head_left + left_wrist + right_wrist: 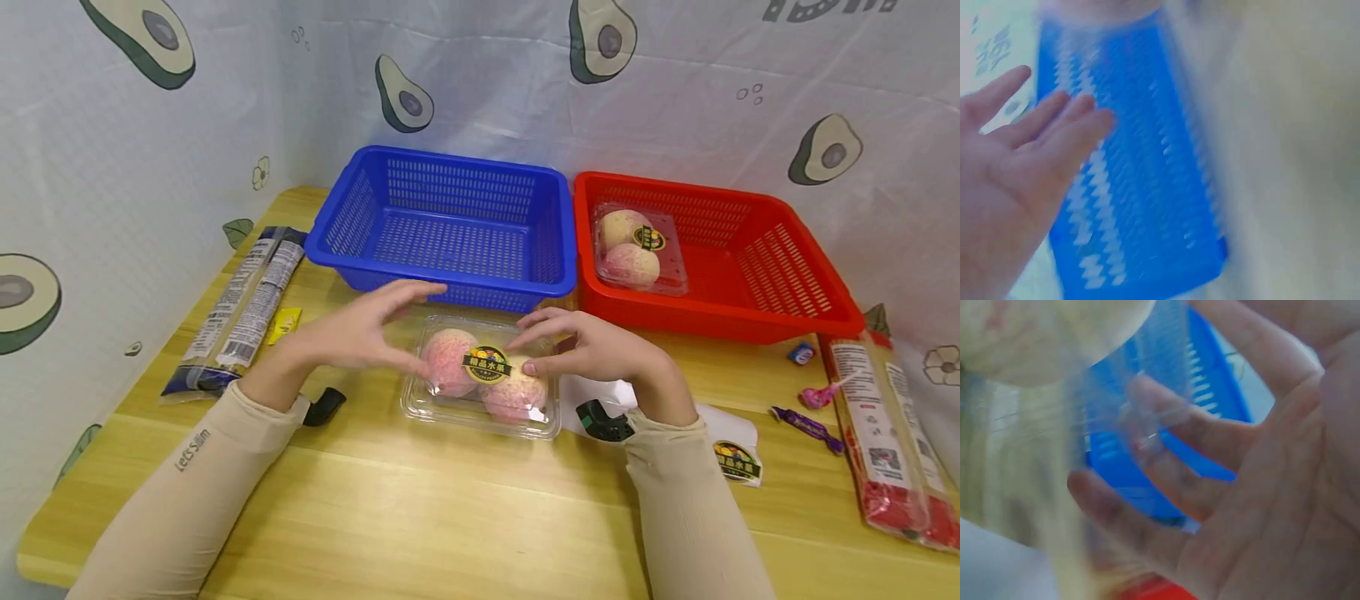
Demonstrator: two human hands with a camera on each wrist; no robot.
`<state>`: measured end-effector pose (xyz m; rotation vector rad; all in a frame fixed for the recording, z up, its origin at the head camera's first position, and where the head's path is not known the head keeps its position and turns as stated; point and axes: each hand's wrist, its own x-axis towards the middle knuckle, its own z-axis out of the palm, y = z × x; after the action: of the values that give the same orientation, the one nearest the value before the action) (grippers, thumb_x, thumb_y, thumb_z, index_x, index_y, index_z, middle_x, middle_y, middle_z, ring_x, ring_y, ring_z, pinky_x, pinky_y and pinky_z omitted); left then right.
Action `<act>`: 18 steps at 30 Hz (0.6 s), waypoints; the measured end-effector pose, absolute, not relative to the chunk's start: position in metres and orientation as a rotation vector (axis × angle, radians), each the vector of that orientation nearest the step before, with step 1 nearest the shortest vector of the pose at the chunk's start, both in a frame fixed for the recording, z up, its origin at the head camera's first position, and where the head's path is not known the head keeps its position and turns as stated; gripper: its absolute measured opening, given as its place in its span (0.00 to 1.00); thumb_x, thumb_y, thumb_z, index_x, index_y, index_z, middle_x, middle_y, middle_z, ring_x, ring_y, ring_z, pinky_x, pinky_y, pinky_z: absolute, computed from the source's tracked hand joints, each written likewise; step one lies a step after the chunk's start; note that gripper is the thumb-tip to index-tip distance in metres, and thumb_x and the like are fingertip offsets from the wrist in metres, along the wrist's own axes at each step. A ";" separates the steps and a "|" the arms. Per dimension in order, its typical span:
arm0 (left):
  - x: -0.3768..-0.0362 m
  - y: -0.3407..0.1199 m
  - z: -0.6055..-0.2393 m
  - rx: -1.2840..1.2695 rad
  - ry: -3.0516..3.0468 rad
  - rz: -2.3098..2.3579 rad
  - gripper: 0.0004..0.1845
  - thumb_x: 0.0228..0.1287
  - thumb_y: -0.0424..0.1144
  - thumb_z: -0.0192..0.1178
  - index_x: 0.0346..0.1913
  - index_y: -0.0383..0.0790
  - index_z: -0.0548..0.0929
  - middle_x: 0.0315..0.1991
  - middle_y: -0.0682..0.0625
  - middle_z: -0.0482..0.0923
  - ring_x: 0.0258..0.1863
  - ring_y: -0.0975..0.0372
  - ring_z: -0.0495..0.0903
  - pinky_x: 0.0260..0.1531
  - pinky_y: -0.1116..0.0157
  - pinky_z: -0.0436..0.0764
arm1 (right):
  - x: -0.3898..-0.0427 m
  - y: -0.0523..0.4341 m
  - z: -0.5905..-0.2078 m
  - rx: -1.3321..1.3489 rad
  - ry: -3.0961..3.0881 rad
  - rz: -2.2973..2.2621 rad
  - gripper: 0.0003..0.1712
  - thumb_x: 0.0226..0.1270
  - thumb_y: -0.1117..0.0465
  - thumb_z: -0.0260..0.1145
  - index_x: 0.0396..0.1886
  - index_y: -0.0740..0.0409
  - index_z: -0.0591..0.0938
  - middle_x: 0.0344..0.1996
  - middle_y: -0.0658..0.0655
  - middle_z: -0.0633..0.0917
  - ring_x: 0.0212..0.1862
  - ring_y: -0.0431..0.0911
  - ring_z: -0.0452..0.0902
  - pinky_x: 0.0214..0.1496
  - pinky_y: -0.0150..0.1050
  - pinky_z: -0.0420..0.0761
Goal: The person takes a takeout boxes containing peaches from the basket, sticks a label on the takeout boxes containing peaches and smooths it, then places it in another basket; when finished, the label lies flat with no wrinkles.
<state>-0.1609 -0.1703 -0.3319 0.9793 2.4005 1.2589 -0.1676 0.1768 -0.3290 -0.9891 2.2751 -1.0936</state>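
A clear plastic clamshell box (420, 406) of two pink-and-cream peaches (450, 350) lies on the table before me. Across its lid is a round black fruit label (487, 363). My left hand (360, 329) hovers at the box's left side, fingers spread and holding nothing. Over the right side reaches my right hand (600, 346), its thumb and forefinger above the lid. In the right wrist view its loosely extended fingers (1160, 544) are beside the clear plastic edge; whether they touch it I cannot tell. The left wrist view is blurred.
Behind the box stand a blue basket (442, 283) and a red basket (720, 321), the red one holding another peach box (667, 279). Noodle-like packets (232, 308) lie left, red packets (885, 433) right. White label paper (738, 425), sweets (810, 427) and a yellow sachet (284, 324) lie about.
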 end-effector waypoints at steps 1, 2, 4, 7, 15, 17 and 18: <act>-0.162 -0.175 -0.327 0.947 2.439 1.348 0.46 0.56 0.46 0.77 0.75 0.40 0.66 0.71 0.43 0.65 0.66 0.50 0.69 0.66 0.51 0.69 | -0.169 0.178 -0.332 -0.996 2.244 -1.124 0.18 0.67 0.62 0.72 0.57 0.55 0.86 0.65 0.59 0.74 0.67 0.53 0.64 0.61 0.56 0.75; -0.164 -0.180 -0.323 0.896 2.483 1.448 0.41 0.58 0.44 0.76 0.72 0.39 0.70 0.67 0.43 0.70 0.61 0.51 0.74 0.63 0.55 0.73 | -0.171 0.180 -0.334 -0.998 2.216 -1.154 0.19 0.67 0.63 0.72 0.57 0.57 0.86 0.65 0.60 0.74 0.68 0.53 0.64 0.62 0.56 0.75; -0.168 -0.191 -0.316 0.761 2.594 1.662 0.32 0.60 0.40 0.75 0.66 0.39 0.76 0.60 0.43 0.76 0.52 0.52 0.79 0.55 0.60 0.78 | -0.174 0.182 -0.339 -0.988 2.179 -1.198 0.21 0.66 0.64 0.72 0.59 0.59 0.84 0.65 0.59 0.75 0.67 0.53 0.66 0.63 0.55 0.74; -0.174 -0.207 -0.312 0.414 2.832 1.795 0.31 0.62 0.47 0.73 0.67 0.45 0.76 0.61 0.46 0.74 0.54 0.54 0.74 0.54 0.61 0.76 | -0.178 0.187 -0.346 -0.961 2.137 -1.259 0.25 0.66 0.65 0.71 0.63 0.62 0.81 0.64 0.60 0.77 0.66 0.53 0.70 0.64 0.53 0.73; -0.193 -0.228 -0.333 -0.122 2.745 1.763 0.50 0.59 0.62 0.69 0.80 0.65 0.53 0.72 0.43 0.58 0.61 0.48 0.65 0.57 0.51 0.72 | -0.182 0.196 -0.360 -0.875 2.062 -1.317 0.29 0.68 0.63 0.70 0.68 0.58 0.77 0.65 0.58 0.77 0.66 0.54 0.70 0.66 0.50 0.72; -0.197 -0.231 -0.338 -0.142 2.668 1.776 0.52 0.58 0.62 0.69 0.80 0.64 0.51 0.73 0.42 0.59 0.65 0.50 0.67 0.62 0.53 0.72 | -0.183 0.196 -0.364 -0.878 2.049 -1.320 0.28 0.69 0.63 0.69 0.68 0.57 0.77 0.65 0.57 0.77 0.66 0.54 0.70 0.66 0.50 0.71; -0.198 -0.231 -0.339 -0.145 2.626 1.795 0.53 0.58 0.62 0.70 0.81 0.63 0.50 0.74 0.42 0.60 0.67 0.50 0.67 0.64 0.53 0.71 | -0.184 0.196 -0.365 -0.882 2.038 -1.329 0.28 0.69 0.63 0.69 0.68 0.58 0.77 0.65 0.57 0.77 0.67 0.54 0.70 0.67 0.50 0.70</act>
<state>-0.1983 -0.2314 -0.3394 -0.1448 2.6262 1.7950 -0.1841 0.1960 -0.3650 -0.8818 2.0385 -1.3289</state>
